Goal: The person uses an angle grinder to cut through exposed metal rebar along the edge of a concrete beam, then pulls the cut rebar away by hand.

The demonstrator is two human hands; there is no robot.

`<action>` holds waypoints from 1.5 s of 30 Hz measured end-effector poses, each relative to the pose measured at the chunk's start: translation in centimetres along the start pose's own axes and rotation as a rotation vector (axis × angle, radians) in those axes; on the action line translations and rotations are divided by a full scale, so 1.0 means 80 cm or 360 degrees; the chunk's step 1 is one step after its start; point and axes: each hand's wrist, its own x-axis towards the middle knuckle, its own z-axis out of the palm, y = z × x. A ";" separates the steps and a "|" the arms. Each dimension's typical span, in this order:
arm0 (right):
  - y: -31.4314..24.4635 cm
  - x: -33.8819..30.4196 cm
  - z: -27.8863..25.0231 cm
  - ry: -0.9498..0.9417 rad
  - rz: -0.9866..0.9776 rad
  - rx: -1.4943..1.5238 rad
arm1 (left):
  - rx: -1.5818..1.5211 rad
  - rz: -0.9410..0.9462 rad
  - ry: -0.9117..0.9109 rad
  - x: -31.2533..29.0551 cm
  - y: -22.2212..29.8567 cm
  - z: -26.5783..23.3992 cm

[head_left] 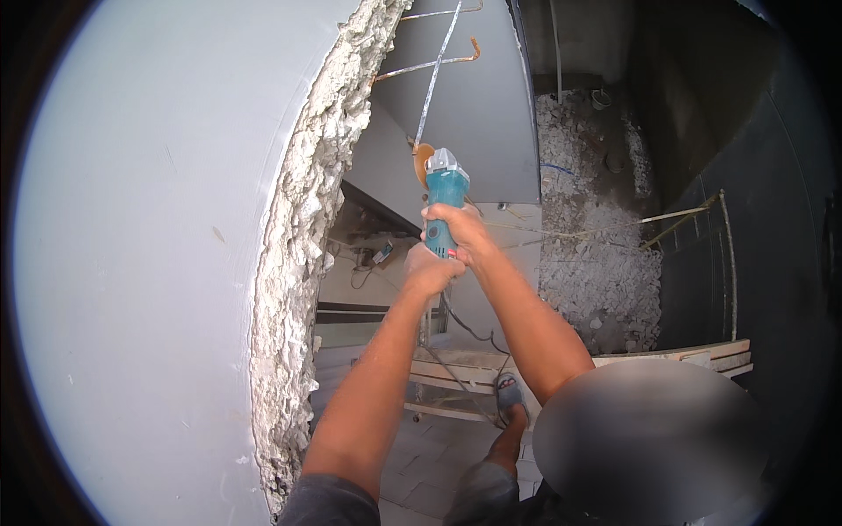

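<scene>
Both my hands grip a teal angle grinder [447,188] with a grey metal head. My right hand [460,230] wraps round the middle of its body. Closer to me, my left hand [430,269] holds the rear end, where the cable hangs down. The orange-brown disc [424,165] meets the lower end of a long, thin steel bar [431,92]; whether it is cutting in I cannot tell. Two rusty bent rods [430,67] stick out of the wall's broken edge behind that bar.
Left of my arms runs a jagged broken wall edge [294,237] beside a smooth grey wall face [149,263]. My sandalled foot [509,394] stands on scaffold planks [460,373]. Rubble [605,289] covers the floor far below at right, near a metal scaffold frame [728,263].
</scene>
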 end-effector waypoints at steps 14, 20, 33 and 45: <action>0.041 -0.162 -0.081 -0.0163 0.0093 -0.0938 | -0.1198 -0.0258 -0.0632 -0.122 -0.149 0.067; -0.171 -0.069 -0.054 0.0396 -0.0971 -0.1710 | -0.1168 -0.0263 -0.0411 -0.161 -0.184 0.040; -0.287 0.069 0.026 0.0511 -0.1626 -0.1926 | -0.1137 -0.0289 -0.0209 -0.210 -0.251 0.000; -0.281 0.144 0.004 0.0610 -0.1484 -0.1758 | -0.0984 -0.0334 -0.0317 -0.195 -0.251 -0.024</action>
